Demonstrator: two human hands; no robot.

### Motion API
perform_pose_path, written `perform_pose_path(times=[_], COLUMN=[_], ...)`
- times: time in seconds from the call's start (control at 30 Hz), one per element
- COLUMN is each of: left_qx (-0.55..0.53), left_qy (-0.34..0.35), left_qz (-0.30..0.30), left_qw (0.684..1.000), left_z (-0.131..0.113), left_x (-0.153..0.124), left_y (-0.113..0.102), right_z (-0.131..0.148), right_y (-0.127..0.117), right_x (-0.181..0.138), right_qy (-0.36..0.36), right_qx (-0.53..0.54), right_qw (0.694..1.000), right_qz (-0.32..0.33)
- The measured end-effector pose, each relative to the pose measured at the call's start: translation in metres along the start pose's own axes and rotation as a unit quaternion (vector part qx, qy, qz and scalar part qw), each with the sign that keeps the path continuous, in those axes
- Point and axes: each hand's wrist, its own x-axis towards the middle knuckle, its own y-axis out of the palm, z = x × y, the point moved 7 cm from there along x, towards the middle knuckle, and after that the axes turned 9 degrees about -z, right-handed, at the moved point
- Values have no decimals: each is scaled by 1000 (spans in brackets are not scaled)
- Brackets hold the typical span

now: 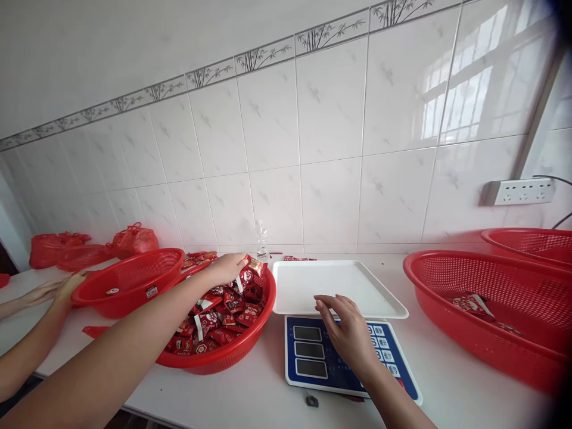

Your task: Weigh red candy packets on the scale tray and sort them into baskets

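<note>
My left hand (pixel 226 269) is over the far side of a red plastic basket (pixel 210 364) heaped with small red wrapped packets (pixel 232 301). Its fingers are closed on a red and gold packet (pixel 255 266) at the basket's rim. My right hand (pixel 346 330) hovers over the blue keypad panel of a digital scale (pixel 308 351), fingers loosely stretched and nothing in them. Behind its fingertips lies the scale's white tray (pixel 330 280), which bears no packets. Part of the keypad is hidden by my right hand.
Another red basket (pixel 129 280) stands at left, beside a co-worker's hands (pixel 58 289). At right, a red basket (pixel 482 339) holds a few packets. Red plastic bags (pixel 134 239) and a clear bottle (pixel 261 238) stand by the tiled wall. A small dark object (pixel 311 401) lies before the scale.
</note>
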Motion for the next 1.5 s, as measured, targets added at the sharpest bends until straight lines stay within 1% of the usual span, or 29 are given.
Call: perform_pose_path(times=[0.1, 0.17, 0.33, 0.43, 0.57, 0.67, 0.77, 0.83, 1.0, 1.13, 1.23, 1.3, 1.37, 1.43, 1.5], left_qx=[-45, -91, -163, -185, -161, -139, -138, -138, -134, -114, -115, -125, -132, -128, -115], left_qy=[5, 17, 43, 48, 59, 65, 76, 93, 147, 162, 151, 130, 100, 68, 49], left_qz=[-7, -11, -1, -2, -20, -28, -24, -9, 66, 83, 69, 46, 24, 14, 20], left_qw=[999, 996, 986, 982, 985, 988, 987, 986, 978, 977, 980, 982, 986, 989, 992], left_z=[-21, -37, -75, -91, -102, -103, -104, -108, -122, -119, -107, -95, -80, -64, -49], left_x=[2, 5, 16, 20, 25, 29, 27, 22, 5, 1, 5, 10, 14, 15, 12], left_y=[-3, 0, 20, 29, 35, 41, 49, 55, 67, 66, 64, 60, 56, 52, 49], right_z=[-1, -1, -4, -5, -5, -4, -3, -3, -4, -4, 2, 7, 10, 10, 10], right_y=[0, 0, 0, 0, -1, -1, -2, -2, 0, 4, 10, 17, 23, 26, 27], right_x=[0, 1, 1, 1, 2, 3, 3, 3, 2, 0, -4, -9, -13, -16, -16], right_qy=[11, 14, 17, 16, 14, 11, 10, 10, 5, -8, -50, -87, -108, -111, -105], right_qx=[4, 6, -3, -8, -11, -11, -11, -12, -22, -34, -80, -124, -150, -160, -162], right_qw=[1000, 1000, 1000, 1000, 1000, 1000, 1000, 1000, 1000, 999, 994, 985, 976, 972, 972], right_qz=[7, 7, 3, 0, -3, -2, 0, 0, 6, 21, 49, 81, 113, 132, 137])
